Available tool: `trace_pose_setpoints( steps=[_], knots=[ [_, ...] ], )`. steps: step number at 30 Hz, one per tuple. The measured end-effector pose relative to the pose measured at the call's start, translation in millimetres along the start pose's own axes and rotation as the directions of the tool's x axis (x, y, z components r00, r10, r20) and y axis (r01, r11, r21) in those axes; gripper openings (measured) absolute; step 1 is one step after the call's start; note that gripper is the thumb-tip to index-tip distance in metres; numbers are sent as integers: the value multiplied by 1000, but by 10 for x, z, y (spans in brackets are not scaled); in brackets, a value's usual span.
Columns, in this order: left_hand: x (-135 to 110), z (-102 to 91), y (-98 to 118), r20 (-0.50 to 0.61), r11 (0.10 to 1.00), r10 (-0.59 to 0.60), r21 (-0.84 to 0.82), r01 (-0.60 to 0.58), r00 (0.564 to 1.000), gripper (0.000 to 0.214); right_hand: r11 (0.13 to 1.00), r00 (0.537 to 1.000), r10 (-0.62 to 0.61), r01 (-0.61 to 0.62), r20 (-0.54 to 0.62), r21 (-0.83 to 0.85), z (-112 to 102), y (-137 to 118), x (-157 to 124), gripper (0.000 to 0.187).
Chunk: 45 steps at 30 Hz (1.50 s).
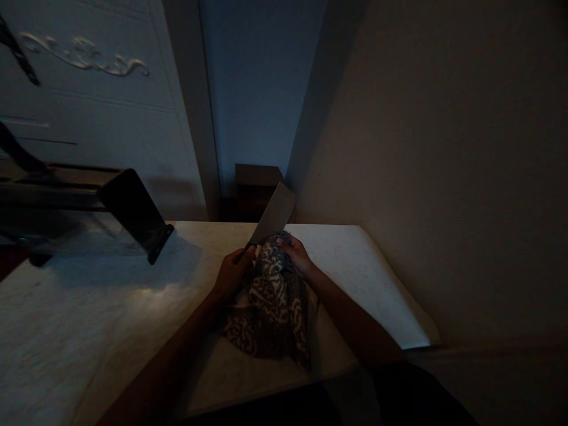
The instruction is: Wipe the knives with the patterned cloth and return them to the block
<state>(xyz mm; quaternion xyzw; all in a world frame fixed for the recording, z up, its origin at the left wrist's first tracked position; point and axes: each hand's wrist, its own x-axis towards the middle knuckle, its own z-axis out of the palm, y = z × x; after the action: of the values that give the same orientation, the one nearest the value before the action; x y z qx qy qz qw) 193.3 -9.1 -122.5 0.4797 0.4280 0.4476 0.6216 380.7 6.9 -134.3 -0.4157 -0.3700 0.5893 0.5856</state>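
A cleaver (pixel 276 208) with a broad, pale blade points up and away over the far edge of the counter. My left hand (pixel 234 271) is closed around its dark handle, which is mostly hidden by the fingers. Bunched against the lower part of the blade is a dark patterned cloth (pixel 273 290), its loose end hanging down towards the counter's near side. My right hand (pixel 298 255) grips the top of this cloth, thumb uppermost, beside the blade.
On the left of the pale counter (pixel 177 331) stands a knife block (pixel 133 207) with a dark handle sticking out. A brown box (pixel 258 175) sits beyond the counter's far edge. A wall (pixel 444 148) rises along the right. The light is dim.
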Motion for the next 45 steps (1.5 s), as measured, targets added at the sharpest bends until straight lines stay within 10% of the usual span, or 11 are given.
trace_pose_setpoints(
  steps=[7, 12, 17, 28, 36, 41, 45],
  knots=[
    [18, -13, -17, 25, 997, 6, -77, -4, 1000, 50, 958, 949, -200, 138, -244, -251, -106, -2, 90, 20],
    [5, 14, 15, 21, 995, -9, -100, 12, 1000, 50, 883, 803, -414, 241, -428, -403, -208, -152, 97, 21],
    [-5, 47, -7, 60, 998, 41, -56, -38, 997, 50, 816, 680, -550, 310, -486, -488, -195, -336, 6, 19],
    [-14, 96, -88, 144, 1000, -4, 9, 3, 990, 52, 776, 588, -630, 451, -508, -440, 158, -384, -133, 47],
    [-26, 129, -89, 147, 990, 98, 83, -111, 984, 51, 525, 677, -733, 501, -67, -688, 244, -143, -226, 29],
    [1, 99, -105, 117, 997, 32, 59, -39, 993, 58, 155, 586, -700, 682, 408, -714, 220, -111, -246, 43],
    [8, 83, -93, 80, 999, -23, 34, 20, 997, 67, 52, 557, -596, 746, 579, -664, 225, -132, -251, 54]
  ],
)
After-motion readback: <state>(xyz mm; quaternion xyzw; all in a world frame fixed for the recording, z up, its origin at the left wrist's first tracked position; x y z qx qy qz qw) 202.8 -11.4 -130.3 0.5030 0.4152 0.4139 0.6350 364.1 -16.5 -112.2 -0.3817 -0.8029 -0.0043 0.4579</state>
